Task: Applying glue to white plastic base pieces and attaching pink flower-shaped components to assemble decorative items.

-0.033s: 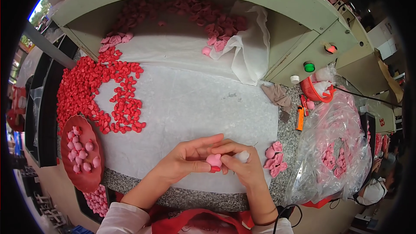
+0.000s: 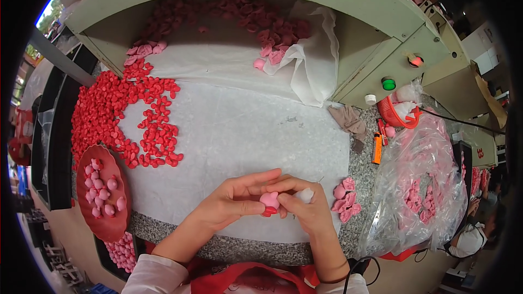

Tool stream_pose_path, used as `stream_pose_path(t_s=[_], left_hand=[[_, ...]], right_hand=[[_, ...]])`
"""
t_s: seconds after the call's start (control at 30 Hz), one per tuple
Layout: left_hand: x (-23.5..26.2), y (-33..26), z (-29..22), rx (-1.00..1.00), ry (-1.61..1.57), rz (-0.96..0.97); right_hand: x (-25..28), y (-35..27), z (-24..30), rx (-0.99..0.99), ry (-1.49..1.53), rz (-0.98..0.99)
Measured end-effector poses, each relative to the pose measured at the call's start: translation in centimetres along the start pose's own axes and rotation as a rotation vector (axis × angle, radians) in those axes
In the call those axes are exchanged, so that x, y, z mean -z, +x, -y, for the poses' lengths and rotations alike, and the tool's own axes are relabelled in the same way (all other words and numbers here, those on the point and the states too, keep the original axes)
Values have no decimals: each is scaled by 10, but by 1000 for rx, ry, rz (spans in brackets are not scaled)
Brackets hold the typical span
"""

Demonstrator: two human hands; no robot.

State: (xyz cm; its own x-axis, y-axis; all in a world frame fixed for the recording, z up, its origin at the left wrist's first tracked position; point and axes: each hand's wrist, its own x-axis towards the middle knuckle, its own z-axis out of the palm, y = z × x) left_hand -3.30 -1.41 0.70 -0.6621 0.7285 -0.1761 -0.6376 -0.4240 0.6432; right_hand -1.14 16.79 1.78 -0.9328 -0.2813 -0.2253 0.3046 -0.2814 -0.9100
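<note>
Pink piece (image 2: pixel 269 200), red at its base, is at six o'clock above the worktop (image 2: pixel 163 227), pinched in the left hand's (image 2: pixel 226 198) grip; the right hand's (image 2: pixel 311 211) grip closes on a white object (image 2: pixel 306 196) (thumb beside the piece). Probably light, easily dented: best held gently by its sides.

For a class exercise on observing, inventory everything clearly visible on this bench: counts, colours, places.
Loose pieces: many, red, left
Plate: one, red, left
Plate pieces: about twelve, pink-red, left
Sheeting: uncounted, white, centre
Held piece: one, pink-red, centre
Small object: one, white, centre
Cluster: several pieces, pink, right
Cabinet: one, pale green, back
Cabinet pieces: many, dark pink, inside
Controls: three, red, green, white, cabinet
Cloth: one, brown, right
Basket: one, red, right
Slim item: one, orange, right
Bag: one, clear, right
Left hand: one, bare, at held piece
Right hand: one, bare, at small object
</note>
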Motion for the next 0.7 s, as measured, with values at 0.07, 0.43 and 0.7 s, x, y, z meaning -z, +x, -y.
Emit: stream_pose_path(t_s=[0.07, 0.43, 0.7], left_hand=[[1, 2, 2, 29, -63, -31], [12, 7, 20, 62, -288, -130], [11, 6, 22, 27, -218, -142]], right_hand=[[0, 1, -2, -33, -12, -33], [3, 6, -14, -179, 82, -93], [5, 8, -18, -183, 76, -79]])
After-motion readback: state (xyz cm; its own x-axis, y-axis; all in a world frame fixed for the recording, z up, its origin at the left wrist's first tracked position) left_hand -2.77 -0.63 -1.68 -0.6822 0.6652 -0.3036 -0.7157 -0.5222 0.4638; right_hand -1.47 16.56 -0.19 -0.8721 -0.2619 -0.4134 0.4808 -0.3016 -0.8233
